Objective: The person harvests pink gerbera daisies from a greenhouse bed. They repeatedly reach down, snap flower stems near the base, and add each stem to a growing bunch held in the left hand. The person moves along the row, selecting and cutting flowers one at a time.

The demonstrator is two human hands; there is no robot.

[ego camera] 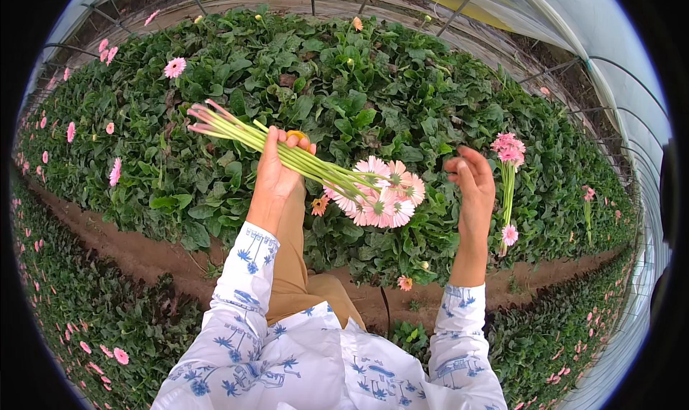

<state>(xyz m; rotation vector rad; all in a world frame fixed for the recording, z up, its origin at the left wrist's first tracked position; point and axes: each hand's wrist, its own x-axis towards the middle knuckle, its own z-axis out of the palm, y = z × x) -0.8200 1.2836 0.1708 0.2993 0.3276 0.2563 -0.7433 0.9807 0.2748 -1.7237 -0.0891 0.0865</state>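
My left hand (282, 165) is closed around the green stems of a bunch of cut gerbera daisies (312, 165). The cut ends, reddish at the tips, point up to the left, while the pale pink flower heads (379, 195) hang together at the lower right. By the fingertips of that hand is a small yellow-orange thing (297, 135), too covered to name. My right hand (475, 181) is raised to the right of the flower heads, apart from them, its fingers loosely bent and nothing visible in them.
Leafy gerbera plants (344, 103) fill the bed before me. On the leaves at right lies another cut pink bunch (507, 184), with a smaller bunch (588, 211) beyond. A dirt path (156, 259) runs between beds. Metal hoops and plastic sheeting (619, 22) curve along the side.
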